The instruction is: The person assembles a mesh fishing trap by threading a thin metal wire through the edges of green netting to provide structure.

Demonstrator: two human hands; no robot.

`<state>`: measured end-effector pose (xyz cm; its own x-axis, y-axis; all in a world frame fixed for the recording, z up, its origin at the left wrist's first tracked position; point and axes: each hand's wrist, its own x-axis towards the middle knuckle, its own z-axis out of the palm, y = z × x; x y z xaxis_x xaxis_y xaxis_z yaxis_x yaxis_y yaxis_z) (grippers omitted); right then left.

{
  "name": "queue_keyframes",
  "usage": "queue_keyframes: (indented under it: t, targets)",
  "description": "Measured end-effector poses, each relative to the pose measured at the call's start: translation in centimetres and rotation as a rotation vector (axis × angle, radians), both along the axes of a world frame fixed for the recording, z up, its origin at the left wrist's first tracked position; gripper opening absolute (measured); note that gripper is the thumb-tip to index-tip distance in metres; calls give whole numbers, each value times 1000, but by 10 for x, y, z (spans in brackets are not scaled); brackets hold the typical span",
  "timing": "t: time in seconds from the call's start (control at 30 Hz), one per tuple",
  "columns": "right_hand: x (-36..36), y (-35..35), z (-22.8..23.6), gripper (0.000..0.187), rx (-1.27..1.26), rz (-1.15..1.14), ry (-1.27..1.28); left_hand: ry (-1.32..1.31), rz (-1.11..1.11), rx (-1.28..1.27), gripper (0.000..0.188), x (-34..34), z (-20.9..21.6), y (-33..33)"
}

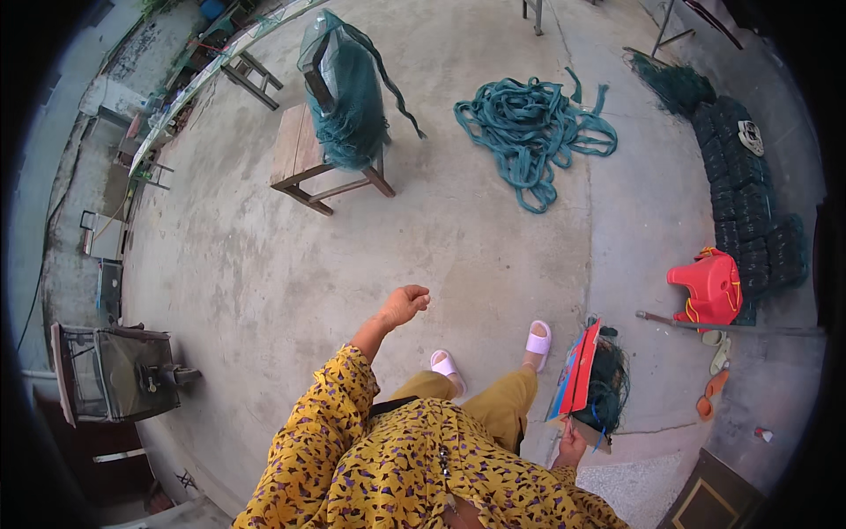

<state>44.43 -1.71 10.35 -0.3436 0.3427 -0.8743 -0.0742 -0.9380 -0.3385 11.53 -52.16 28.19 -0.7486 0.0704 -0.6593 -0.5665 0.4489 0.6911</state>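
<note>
My right hand [571,443] is closed on the lower edge of a cardboard box [577,375] with red and blue sides, held low at my right. Dark green netting [606,381] fills the box and spills over its side. In front of my body hangs my left hand [405,304], its fingers curled together; I see nothing in them. Ahead, a wooden chair [295,145] has teal netting [348,123] draped over its back. A heap of teal netting strips [538,128] lies on the concrete floor to the right of the chair.
Dark packed bundles [740,189] line the right wall, with a red plastic child's seat [709,286] beside them. A metal pole [731,326] juts in there, near loose shoes [718,357]. A dark wheeled cart [123,372] stands at left. Along the far left runs a long table [198,79].
</note>
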Motion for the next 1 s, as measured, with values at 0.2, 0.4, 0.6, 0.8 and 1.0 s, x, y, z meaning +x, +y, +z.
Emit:
queue_keyframes:
  t: [0.2, 0.4, 0.6, 0.8, 1.0]
  targets:
    - [-89, -73, 66, 26, 22, 453, 107, 62, 513, -123, 28, 88, 50, -203]
    - [-229, -213, 114, 27, -45, 729, -13, -37, 690, -36, 29, 126, 70, -303]
    - [-359, -393, 141, 36, -101, 1135, 130, -19, 807, 81, 34, 112, 67, -411]
    - [-439, -581, 191, 43, -267, 1433, 252, 40, 1054, -1, 29, 132, 94, -550]
    - [-498, -729, 225, 43, -318, 1409, 303, -138, 1186, -108, 28, 150, 91, -662]
